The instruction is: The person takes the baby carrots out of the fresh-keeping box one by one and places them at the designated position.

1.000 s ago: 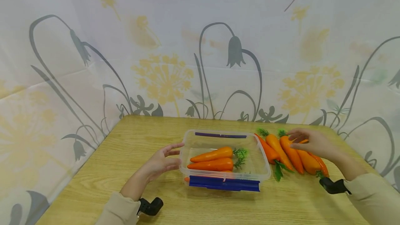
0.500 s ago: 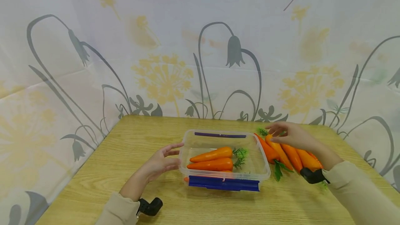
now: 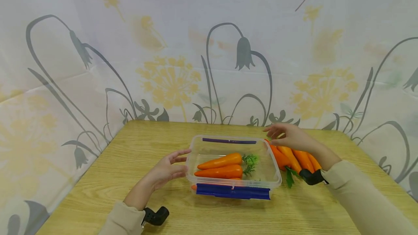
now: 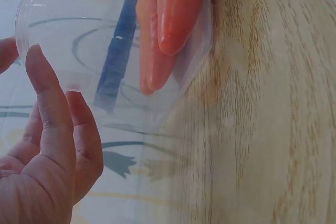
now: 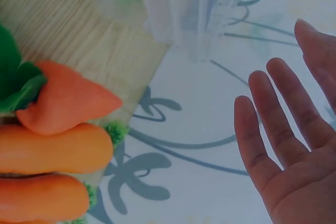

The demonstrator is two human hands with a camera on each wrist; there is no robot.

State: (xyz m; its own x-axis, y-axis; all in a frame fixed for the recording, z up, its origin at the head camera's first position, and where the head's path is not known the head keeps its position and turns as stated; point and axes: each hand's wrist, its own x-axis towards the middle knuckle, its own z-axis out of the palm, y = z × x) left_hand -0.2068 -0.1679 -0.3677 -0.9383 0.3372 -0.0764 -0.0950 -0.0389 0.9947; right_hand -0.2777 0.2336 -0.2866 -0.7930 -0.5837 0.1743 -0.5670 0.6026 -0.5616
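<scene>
A clear plastic food container (image 3: pixel 235 183) with blue latches stands mid-table, without a lid on it. Inside lie several orange carrots (image 3: pixel 223 172) with feathery green tops. At its left side my left hand (image 3: pixel 164 169) has relaxed, spread fingers; the left wrist view puts its fingertips (image 4: pixel 39 59) right at the rim. My right hand (image 3: pixel 290 137), holding nothing, hovers over the far end of the carrots (image 3: pixel 303 159) right of the container. Its fingers are loosely extended in the right wrist view. One short carrot (image 5: pixel 68 98) there has broad green leaves.
The wood-grain table (image 3: pixel 130 148) ends at the back against a white cloth (image 3: pixel 176 28) with printed flowers. Loose carrots lie close against the container's right side, partly hidden under the right forearm. Black wrist cameras (image 3: pixel 156 216) sit on both wrists.
My right hand has moved left over the loose carrots, toward the container's far right corner. The left hand and the container have stayed in place.
</scene>
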